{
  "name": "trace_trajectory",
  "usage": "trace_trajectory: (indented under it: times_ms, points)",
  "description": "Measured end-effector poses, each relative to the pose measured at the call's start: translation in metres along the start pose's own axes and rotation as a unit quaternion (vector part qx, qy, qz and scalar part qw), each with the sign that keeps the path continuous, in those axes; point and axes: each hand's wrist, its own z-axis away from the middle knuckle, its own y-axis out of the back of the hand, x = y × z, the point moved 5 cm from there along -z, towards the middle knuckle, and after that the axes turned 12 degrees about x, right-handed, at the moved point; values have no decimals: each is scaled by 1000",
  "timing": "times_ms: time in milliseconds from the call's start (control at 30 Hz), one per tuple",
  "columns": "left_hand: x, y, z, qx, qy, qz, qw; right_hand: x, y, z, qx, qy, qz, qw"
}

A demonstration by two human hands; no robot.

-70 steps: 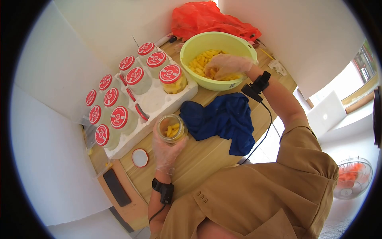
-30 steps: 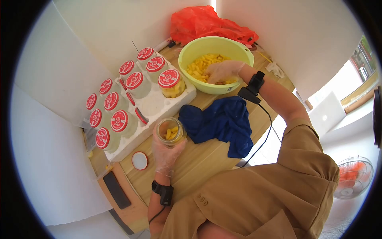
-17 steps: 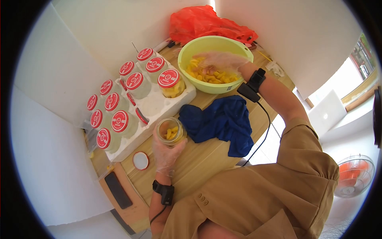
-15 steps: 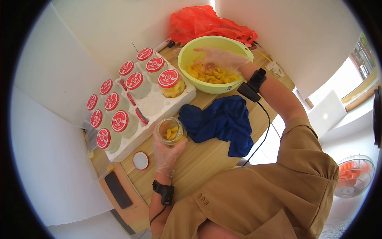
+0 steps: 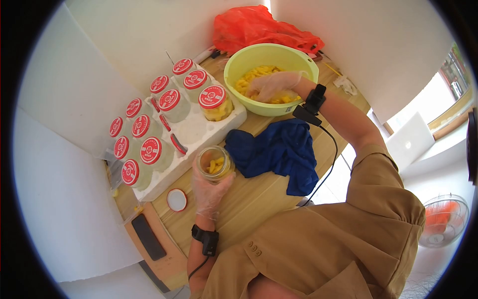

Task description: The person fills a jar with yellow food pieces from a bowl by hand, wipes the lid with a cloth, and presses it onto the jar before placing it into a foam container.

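My left hand (image 5: 213, 188), in a clear plastic glove, is closed around an open glass jar (image 5: 215, 164) with a few yellow fruit pieces at its bottom. My gloved right hand (image 5: 275, 87) reaches down into a light-green basin (image 5: 249, 52). Its fingers curl into the yellow fruit strips (image 5: 261, 72), and the fingertips are partly buried among them. A loose jar lid (image 5: 177, 200) lies on the table left of my left hand, pale inside up. Right of the jar a crumpled dark-blue cloth (image 5: 276, 154) is spread out.
A white foam tray (image 5: 194, 130) holds several glass jars with red lids; one lidded jar (image 5: 216, 104) contains yellow fruit. More lids stand on edge in the tray. A red plastic bag (image 5: 259, 30) lies behind the basin. A dark phone (image 5: 148, 236) rests at the lower left.
My right hand has moved down and toward the near side of the basin, its fingers going from spread above the fruit to curled into it. The left hand and jar stay put.
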Motion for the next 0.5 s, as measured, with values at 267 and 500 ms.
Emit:
trace_trajectory:
  times_ms: [267,500]
  points:
    - [-2,-1,1,0,5,10,1000,6,14,24,23,-162,-144,976]
    - [-2,-1,0,-3,2,1,1000,19,37,28,175,-62,-211,960]
